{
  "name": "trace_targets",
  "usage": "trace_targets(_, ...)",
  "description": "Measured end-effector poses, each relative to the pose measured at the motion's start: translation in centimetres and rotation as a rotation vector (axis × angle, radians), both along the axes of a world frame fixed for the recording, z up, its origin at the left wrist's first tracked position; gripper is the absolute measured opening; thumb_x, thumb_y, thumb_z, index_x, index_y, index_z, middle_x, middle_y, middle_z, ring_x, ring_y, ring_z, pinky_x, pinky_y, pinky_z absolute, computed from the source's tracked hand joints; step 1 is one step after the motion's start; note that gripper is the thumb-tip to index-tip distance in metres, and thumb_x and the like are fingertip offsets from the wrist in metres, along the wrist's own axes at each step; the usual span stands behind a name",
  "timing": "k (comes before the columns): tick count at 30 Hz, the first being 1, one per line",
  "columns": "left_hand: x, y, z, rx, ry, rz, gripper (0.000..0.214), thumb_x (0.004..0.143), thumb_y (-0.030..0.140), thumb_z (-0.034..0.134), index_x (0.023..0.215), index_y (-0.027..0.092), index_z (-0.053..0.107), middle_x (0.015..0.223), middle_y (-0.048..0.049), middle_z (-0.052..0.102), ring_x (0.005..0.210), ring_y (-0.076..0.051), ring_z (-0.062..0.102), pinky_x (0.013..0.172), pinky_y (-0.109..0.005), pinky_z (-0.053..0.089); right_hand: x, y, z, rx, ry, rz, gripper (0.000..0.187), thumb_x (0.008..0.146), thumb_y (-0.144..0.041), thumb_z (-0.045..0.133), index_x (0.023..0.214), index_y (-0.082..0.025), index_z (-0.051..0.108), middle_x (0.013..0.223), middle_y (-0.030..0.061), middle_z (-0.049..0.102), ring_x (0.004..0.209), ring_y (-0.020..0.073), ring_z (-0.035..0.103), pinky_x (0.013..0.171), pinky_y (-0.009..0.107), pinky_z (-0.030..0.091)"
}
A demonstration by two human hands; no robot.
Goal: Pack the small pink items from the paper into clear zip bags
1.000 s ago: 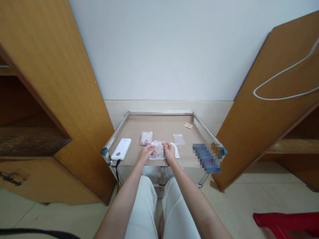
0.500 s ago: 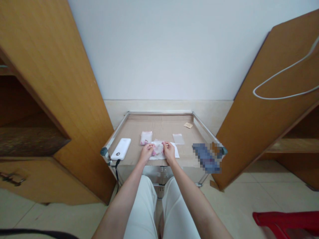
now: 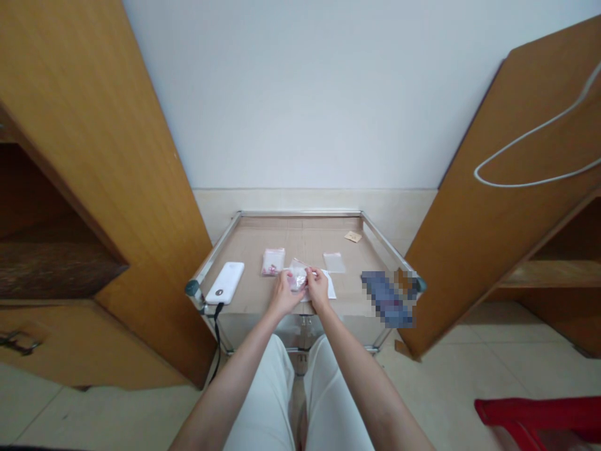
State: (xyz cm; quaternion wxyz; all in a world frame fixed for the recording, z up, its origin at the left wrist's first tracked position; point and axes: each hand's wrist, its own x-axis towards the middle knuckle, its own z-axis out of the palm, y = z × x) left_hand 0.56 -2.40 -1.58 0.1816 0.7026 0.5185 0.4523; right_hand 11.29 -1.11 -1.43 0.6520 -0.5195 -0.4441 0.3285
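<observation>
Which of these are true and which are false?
1. The left hand and right hand both pinch a small clear plastic bag. True.
2. The power bank lies to the right of the hands. False: the white power bank lies to their left.
3. A bag of pink bits lies just beyond the left hand. True.
4. The cupboard doors are shut. False: the wooden cupboard doors stand open.
5. A red plastic thing shows at the bottom right. True.

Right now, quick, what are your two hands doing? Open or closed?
Left hand: closed, pinching a small clear plastic bag.
Right hand: closed, pinching the same bag.
</observation>
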Motion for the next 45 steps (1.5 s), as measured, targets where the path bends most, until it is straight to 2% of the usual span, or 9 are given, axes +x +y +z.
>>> trace_targets(4,0.0,-0.2,0.0,0.069,0.176,0.045,0.039,0.056,0.018,0.057,0.091,0.017,0.039,0.092,-0.0064,0.048,0.092,-0.02,0.047,0.079,-0.034,0.038,0.0,0.0,-0.1,-0.018,0.035,0.06,0.03,0.067,-0.043,0.049,0.07,-0.014,0.055,0.043,-0.0043,0.048,0.038,0.0091,0.043,0.038,0.019,0.033)
trace_targets(10,-0.9,1.0,1.4,0.123,0.215,0.106,0.043,0.059,0.021,0.056,0.098,0.018,0.039,0.1,-0.0077,0.046,0.1,-0.022,0.043,0.086,-0.036,0.033,-0.1,0.2,-0.3,0.012,0.117,0.131,0.034,0.068,-0.046,0.05,0.079,-0.014,0.052,0.048,-0.0022,0.055,0.039,0.0098,0.047,0.041,0.021,0.038)
trace_targets(16,-2.4,4.5,3.5,0.044,0.216,0.342,0.045,0.06,0.017,0.052,0.103,0.016,0.04,0.104,-0.0099,0.046,0.104,-0.023,0.041,0.088,-0.036,0.031,-0.2,0.2,-0.2,0.0,0.153,0.142,0.034,0.065,-0.048,0.053,0.075,-0.015,0.051,0.046,-0.0023,0.056,0.036,0.0096,0.046,0.039,0.021,0.037)
trace_targets(20,-2.7,6.2,3.7,-0.034,0.299,0.395,0.044,0.062,0.021,0.051,0.103,0.008,0.042,0.103,-0.0151,0.049,0.102,-0.025,0.042,0.087,-0.034,0.031,-0.2,0.0,0.2,0.003,0.138,0.142,0.032,0.065,-0.046,0.053,0.073,-0.015,0.051,0.045,-0.0024,0.056,0.036,0.0098,0.047,0.039,0.021,0.037)
trace_targets(30,-2.6,5.5,4.0,-0.193,0.421,0.495,0.044,0.065,0.03,0.048,0.104,0.011,0.045,0.107,-0.0181,0.05,0.102,-0.03,0.043,0.082,-0.04,0.032,-0.2,0.3,0.0,0.009,0.162,0.159,0.03,0.065,-0.043,0.054,0.074,-0.015,0.051,0.046,-0.0029,0.056,0.036,0.009,0.046,0.04,0.021,0.037)
trace_targets(35,-2.4,4.7,4.2,-0.192,0.369,0.495,0.055,0.064,0.036,0.051,0.113,0.014,0.039,0.123,-0.0175,0.038,0.111,-0.032,0.035,0.086,-0.044,0.029,-0.1,0.2,-0.1,0.014,0.147,0.164,0.028,0.066,-0.042,0.053,0.073,-0.015,0.051,0.048,-0.0022,0.056,0.038,0.0088,0.046,0.04,0.021,0.038)
trace_targets(39,-2.6,3.4,4.0,-0.055,0.234,0.561,0.051,0.065,0.033,0.051,0.112,0.017,0.038,0.125,-0.0141,0.037,0.113,-0.029,0.033,0.089,-0.043,0.027,-0.2,0.1,0.1,0.007,0.132,0.161,0.028,0.066,-0.043,0.052,0.073,-0.015,0.051,0.048,-0.0015,0.056,0.039,0.009,0.047,0.04,0.021,0.038)
trace_targets(42,-3.0,2.3,3.1,0.103,0.028,0.555,0.034,0.07,0.031,0.046,0.101,0.017,0.044,0.109,-0.0112,0.049,0.105,-0.023,0.041,0.087,-0.037,0.03,-0.2,0.0,0.1,0.001,0.129,0.168,0.027,0.066,-0.042,0.052,0.073,-0.015,0.051,0.048,-0.0015,0.056,0.039,0.0092,0.047,0.04,0.021,0.038)
trace_targets(45,-3.3,1.5,1.8,0.049,-0.198,0.413,0.02,0.074,0.033,0.038,0.081,0.018,0.049,0.079,-0.0059,0.056,0.076,-0.017,0.052,0.071,-0.028,0.037,-0.1,0.0,0.1,-0.002,0.134,0.174,0.026,0.066,-0.041,0.052,0.072,-0.015,0.052,0.047,-0.0025,0.055,0.039,0.0092,0.046,0.04,0.02,0.037)
